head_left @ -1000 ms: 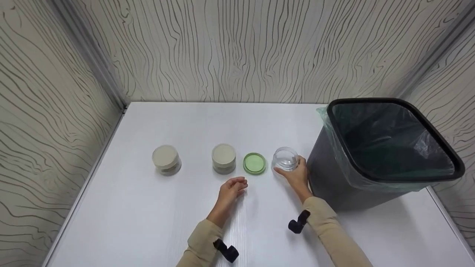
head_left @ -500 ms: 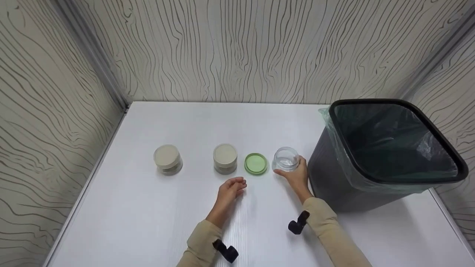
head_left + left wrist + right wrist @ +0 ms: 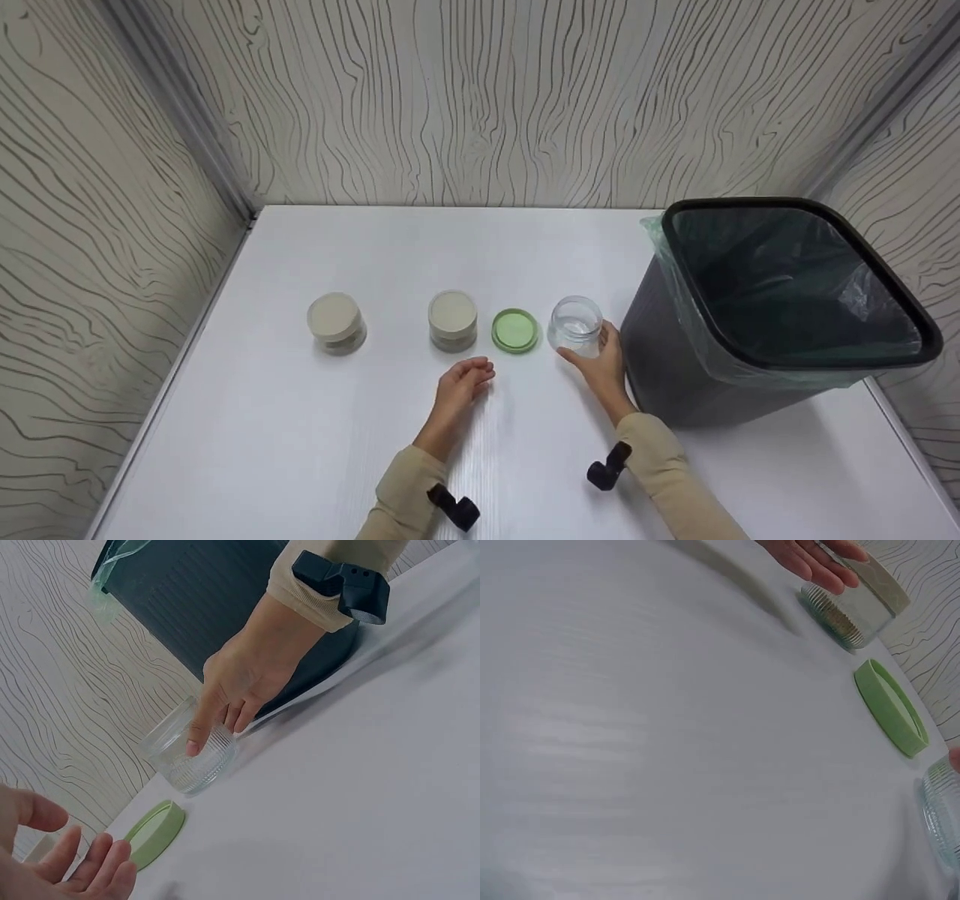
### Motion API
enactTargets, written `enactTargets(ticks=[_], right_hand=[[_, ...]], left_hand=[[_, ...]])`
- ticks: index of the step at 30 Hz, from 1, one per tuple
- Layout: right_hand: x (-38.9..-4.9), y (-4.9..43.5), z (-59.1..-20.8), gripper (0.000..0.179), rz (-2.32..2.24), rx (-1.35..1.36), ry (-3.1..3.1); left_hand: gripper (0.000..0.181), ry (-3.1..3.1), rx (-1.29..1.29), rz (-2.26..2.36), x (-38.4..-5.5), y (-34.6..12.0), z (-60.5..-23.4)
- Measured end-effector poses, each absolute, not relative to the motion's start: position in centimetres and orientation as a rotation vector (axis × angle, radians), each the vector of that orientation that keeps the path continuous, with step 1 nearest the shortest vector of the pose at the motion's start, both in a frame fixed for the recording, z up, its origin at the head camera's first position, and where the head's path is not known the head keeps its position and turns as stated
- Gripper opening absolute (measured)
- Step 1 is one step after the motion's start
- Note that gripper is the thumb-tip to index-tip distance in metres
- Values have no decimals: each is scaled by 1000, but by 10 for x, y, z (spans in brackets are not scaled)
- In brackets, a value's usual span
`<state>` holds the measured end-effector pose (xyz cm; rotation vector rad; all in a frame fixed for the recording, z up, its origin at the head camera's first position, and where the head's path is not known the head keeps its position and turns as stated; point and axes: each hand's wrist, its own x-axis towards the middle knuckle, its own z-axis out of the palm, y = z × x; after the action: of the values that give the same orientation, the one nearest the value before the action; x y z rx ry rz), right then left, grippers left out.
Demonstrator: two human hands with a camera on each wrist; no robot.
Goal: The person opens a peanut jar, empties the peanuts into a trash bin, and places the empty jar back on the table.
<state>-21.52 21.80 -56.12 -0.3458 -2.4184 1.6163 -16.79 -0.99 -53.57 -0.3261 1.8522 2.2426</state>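
Note:
A lidless clear glass jar with ribbed sides stands on the white table, right of an upturned green lid. My right hand holds the jar low on its near right side, thumb in front and fingers at the far side. The thumb shows across the ribbed glass in the left wrist view. My left hand holds nothing, its fingers loosely bent, just in front of the lid and a jar with a beige lid. The right wrist view shows only a fingertip of the right hand at its edge.
Another jar with a beige lid stands further left. A tall grey bin with a black rim and a green liner bag is close on the right of my right hand. Patterned wall panels rise behind and at both sides.
My right hand has drawn back slightly toward me along the jar, showing more of the glass. The left hand has shifted a touch leftward. The jars and lid stay in place.

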Motion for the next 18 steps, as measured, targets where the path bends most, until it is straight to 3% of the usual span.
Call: enactTargets(ticks=[6,18], right_hand=[[-199,217,-564,84,1639,-332,-2381],[-180,212,-562,57,1622,-458,-2256]], left_hand=[[35,1856,-360,2218,-168,-11,-535],[34,1878,-424,2225,-169,-14,-536]])
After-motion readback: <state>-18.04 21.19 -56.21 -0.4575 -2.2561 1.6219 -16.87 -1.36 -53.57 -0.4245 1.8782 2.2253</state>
